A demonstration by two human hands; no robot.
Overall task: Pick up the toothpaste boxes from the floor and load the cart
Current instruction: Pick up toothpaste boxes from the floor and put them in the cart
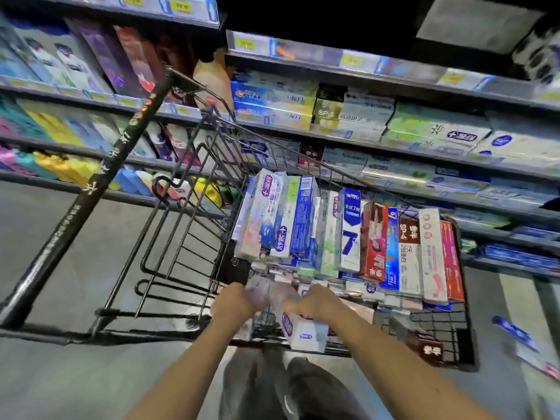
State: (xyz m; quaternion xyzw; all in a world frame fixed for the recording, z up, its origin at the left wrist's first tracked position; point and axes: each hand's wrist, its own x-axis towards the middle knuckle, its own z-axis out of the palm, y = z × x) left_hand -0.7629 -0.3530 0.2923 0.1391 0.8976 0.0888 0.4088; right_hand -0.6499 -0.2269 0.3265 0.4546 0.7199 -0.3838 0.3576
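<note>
Head view, looking down into a black wire cart [194, 244] in a shop aisle. Cart basket at centre; black push handle [88, 195] running from 8 o'clock up toward 11 o'clock.

Row of toothpaste boxes [348, 231] standing on end across the basket, from 12 o'clock to 3 o'clock of frame centre, packed side by side and touching; more boxes lying flat beneath them. Brown box [424, 347] lying low in the basket's near right corner, at 4 o'clock.

Left hand [236, 301] and right hand [315, 301] both reaching over the basket's near edge, at 6 o'clock, close beside each other. White-and-purple box [306, 328] held between them, tilted, its lower end toward 5 o'clock. Right-hand fingers curled over its upper part; left hand apparently gripping the blurred upper end, though motion blur hides the exact finger positions.

Blue-and-white box [512, 331] lying on the grey floor [60, 374] at 4 o'clock, outside the cart and well apart from the hands.

Shelves [394, 137] of stacked boxed goods filling the upper frame, from 9 o'clock round to 3 o'clock.
</note>
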